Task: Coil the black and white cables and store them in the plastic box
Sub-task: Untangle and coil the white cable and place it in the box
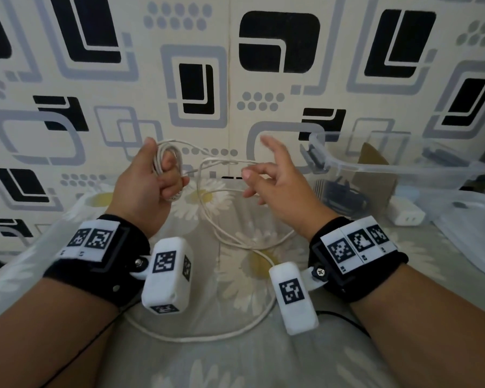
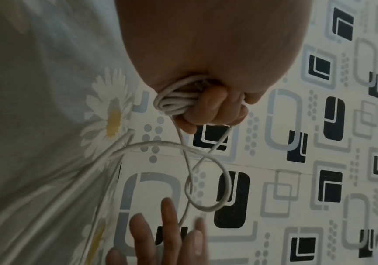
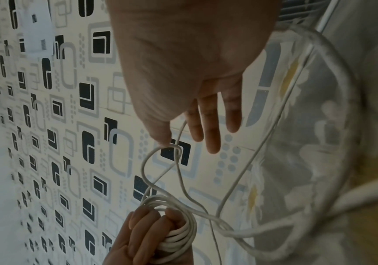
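Observation:
My left hand [image 1: 149, 186] is raised over the bed and grips a small coil of the white cable [image 1: 165, 163], with the turns wound round its curled fingers [image 2: 215, 105]. The coil [image 3: 178, 238] shows several turns. From it a loose loop [image 3: 151, 161] runs to my right hand [image 1: 275, 186], whose fingers are straight and spread. The cable passes beside that thumb without being pinched. The remaining cable [image 1: 207, 336] trails in loops on the bedsheet below. The clear plastic box [image 1: 403, 168] stands at the right, with a black cable [image 1: 342, 197] inside it.
A patterned wall panel [image 1: 196, 88] rises close behind the hands. A white plug adapter [image 1: 406, 214] lies in front of the box, and a clear lid [image 1: 473, 233] lies at the far right. The daisy-print sheet [image 1: 235, 359] covers the bed.

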Motion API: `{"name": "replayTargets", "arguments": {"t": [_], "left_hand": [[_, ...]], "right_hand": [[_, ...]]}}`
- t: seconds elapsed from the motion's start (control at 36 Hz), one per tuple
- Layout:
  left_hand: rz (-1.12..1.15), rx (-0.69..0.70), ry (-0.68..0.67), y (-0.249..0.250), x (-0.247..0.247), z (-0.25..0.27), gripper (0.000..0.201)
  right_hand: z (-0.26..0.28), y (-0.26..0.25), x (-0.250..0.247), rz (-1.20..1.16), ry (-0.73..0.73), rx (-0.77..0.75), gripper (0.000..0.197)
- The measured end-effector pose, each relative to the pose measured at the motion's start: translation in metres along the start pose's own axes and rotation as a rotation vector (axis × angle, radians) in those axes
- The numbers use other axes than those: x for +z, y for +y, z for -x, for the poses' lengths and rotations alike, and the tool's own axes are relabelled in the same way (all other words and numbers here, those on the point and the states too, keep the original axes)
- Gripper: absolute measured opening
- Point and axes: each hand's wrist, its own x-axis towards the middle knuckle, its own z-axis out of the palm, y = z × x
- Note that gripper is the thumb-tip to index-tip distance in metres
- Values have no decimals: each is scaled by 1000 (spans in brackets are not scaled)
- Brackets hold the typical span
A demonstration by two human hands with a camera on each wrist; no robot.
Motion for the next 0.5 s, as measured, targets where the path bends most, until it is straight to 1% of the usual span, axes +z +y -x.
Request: {"name": "replayTargets", "arguments": {"t": [0.08,0.14,0.17,0.19,0.25,0.28,0.36,0.42,0.5], "left_hand": [[-65,9,-11,1,1,3,49],[-187,19,-21,0,3,6,50],[-263,26,-33,-1,4,8,50],[-336,31,-56,-2,6,10,50],[-449,29,-111,-3,12,15,50],[-506,30,-129,-4,15,17,50],[-652,46,-168,-7,20,21,49],[-703,54,-178,-9,19,21,49],[-723,68,-138,-8,20,22,49]], "right_hand": [[0,1,2,42,-55,25,41],[1,-2,3,17,-53,20,30],[2,-5,3,5,-38,10,28],[2,-6,3,2,-16,-4,31],[2,-7,3,12,36,-39,45],[2,-6,2,24,55,-53,48],[1,-3,2,40,98,-52,41],[0,-4,0,22,122,-17,46],[0,-8,-2,-24,157,8,55]]}}
